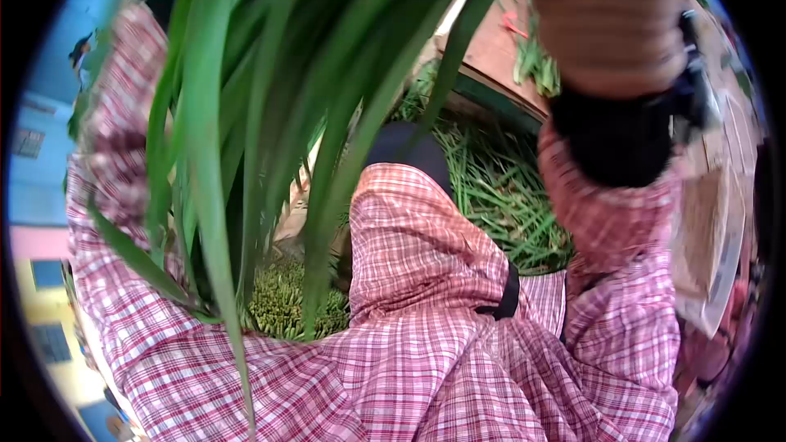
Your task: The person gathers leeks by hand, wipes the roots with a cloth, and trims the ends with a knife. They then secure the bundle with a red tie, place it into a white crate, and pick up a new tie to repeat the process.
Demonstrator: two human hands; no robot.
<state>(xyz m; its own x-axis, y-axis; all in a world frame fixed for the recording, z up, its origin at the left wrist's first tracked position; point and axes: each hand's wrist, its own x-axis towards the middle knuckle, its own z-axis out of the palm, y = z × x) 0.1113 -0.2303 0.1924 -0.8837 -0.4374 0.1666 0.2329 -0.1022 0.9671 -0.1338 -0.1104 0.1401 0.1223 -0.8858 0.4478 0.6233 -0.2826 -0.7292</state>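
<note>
A thick bunch of long green leaves (270, 74) hangs right in front of the camera, filling the upper left and middle. My left arm, in a pink plaid sleeve (115, 115), rises along the left edge behind the leaves, which hide my left hand. At the top right, my right hand (606, 8) shows only its base above a black wristband (614, 139). Its fingers are cut off by the frame's top, so what it holds cannot be told.
A heap of cut green stalks (508, 196) lies below, beyond my plaid-covered knee (417, 237). Another bundle shows its cut ends (282, 303) at lower left. A wooden board (495, 45) with a few greens on it stands at the top middle. A woven basket rim (720, 229) is at right.
</note>
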